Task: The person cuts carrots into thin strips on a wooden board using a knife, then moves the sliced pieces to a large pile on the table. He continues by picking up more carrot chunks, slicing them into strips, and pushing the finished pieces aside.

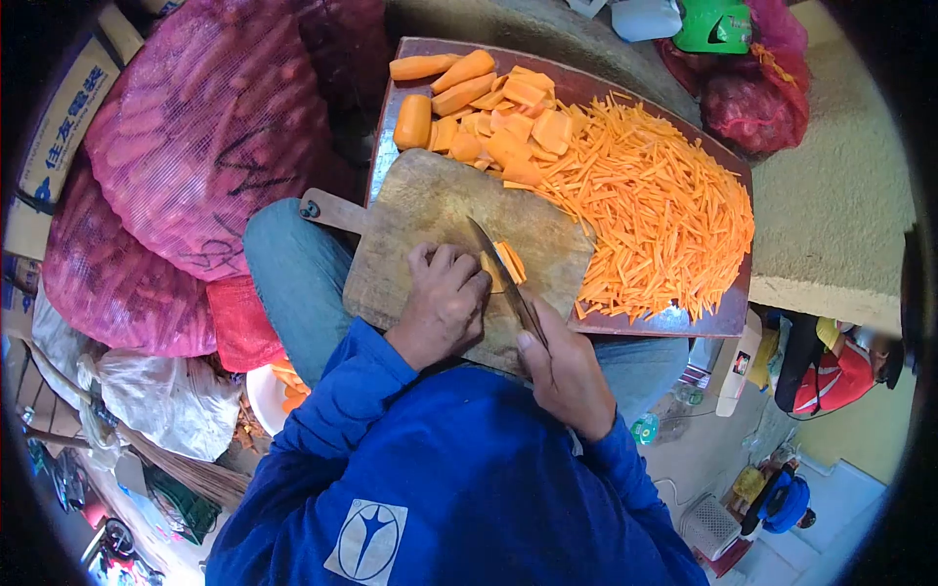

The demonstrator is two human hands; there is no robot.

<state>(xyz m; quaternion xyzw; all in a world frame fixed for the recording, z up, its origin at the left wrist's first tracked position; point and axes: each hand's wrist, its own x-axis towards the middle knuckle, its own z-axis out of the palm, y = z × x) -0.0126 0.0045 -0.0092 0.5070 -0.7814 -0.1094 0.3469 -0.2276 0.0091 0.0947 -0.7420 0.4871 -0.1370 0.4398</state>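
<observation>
Even, moderate light (glare at lower left), dark rounded corners, and edges bent by wide-angle distortion.

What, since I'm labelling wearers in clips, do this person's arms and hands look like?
Long, plain blue sleeves cover both arms to about the wrists. The left hand and right hand are bare, with no gloves, rings or watch visible.

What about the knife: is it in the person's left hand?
No, the right hand grips the knife, while the left hand is beside the blade on the wooden board.
</observation>
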